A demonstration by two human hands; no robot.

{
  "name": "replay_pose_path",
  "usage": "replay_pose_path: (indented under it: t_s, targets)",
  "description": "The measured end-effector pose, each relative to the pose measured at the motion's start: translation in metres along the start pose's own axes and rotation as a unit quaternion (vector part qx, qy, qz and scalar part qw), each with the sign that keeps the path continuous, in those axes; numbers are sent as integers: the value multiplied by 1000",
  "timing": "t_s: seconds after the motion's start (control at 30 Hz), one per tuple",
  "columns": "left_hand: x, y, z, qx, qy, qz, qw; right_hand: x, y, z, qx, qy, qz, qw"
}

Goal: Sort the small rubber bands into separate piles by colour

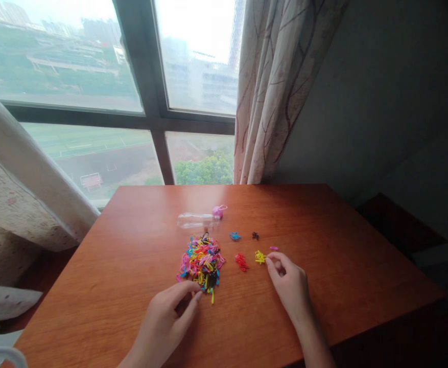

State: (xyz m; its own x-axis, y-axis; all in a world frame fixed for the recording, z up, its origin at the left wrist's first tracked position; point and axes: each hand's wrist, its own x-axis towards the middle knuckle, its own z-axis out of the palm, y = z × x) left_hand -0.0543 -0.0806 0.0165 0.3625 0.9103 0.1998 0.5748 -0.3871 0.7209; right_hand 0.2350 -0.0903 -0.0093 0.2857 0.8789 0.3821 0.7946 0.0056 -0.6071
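bands (201, 256) lie heaped: thin loops, pink, yellow, red, blue

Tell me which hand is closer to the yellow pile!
Right. The right hand is at the right edge of the yellow pile; the left hand is farther away, left and nearer you, by the mixed pile.

The person's bare left hand (166, 312) reaches up from the lower edge, angled toward the right, back of the hand uppermost, its index finger (182, 288) bent over and its thumb (188, 312) extended below, the tips close together. The bare right hand (292, 286) sits further to the right and slightly higher, leaning leftward, thumb and curled index finger drawn together at the tips. Its slender forearm (313, 335) slants down to the lower edge.
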Motion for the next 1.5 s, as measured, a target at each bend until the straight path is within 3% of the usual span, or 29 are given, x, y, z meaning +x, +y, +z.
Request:
replay_pose_path:
  t_s: [0.4, 0.53, 0.73, 1.5]
  targets:
    - [-2, -3, 2, 5, 0, 18, 1000, -4, -8, 0, 1, -2, -2, 1000]
    - [-3, -4, 2, 10, 2, 22, 1000, -5, -2, -5, -30, 3, 30, 999]
    - [-3, -5, 2, 17, -2, 31, 999, -14, 8, -13, -89, -67, 73, 991]
    - [-4, -6, 3, 26, 1, 40, 999, -10, -11, -1, -32, -90, 34, 995]
